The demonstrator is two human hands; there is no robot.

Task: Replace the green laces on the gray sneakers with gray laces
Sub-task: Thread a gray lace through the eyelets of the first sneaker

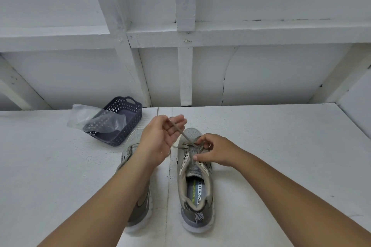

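Pinching the gray lace (181, 133) taut, the left hand (160, 136) lifts it; the right hand (213, 150) grips lace at the right sneaker's (195, 184) eyelets

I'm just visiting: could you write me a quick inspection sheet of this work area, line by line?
Surface: white painted table, scuffed.
Job's things: two gray sneakers; right sneaker partly threaded with a gray lace; left sneaker mostly hidden under the forearm.
Clutter: dark basket with a clear plastic bag draped in it.
Hands: left hand pulls the lace up; right hand pinches it at the eyelets.
Cables: nothing seen.
Surroundings: white panelled wall.
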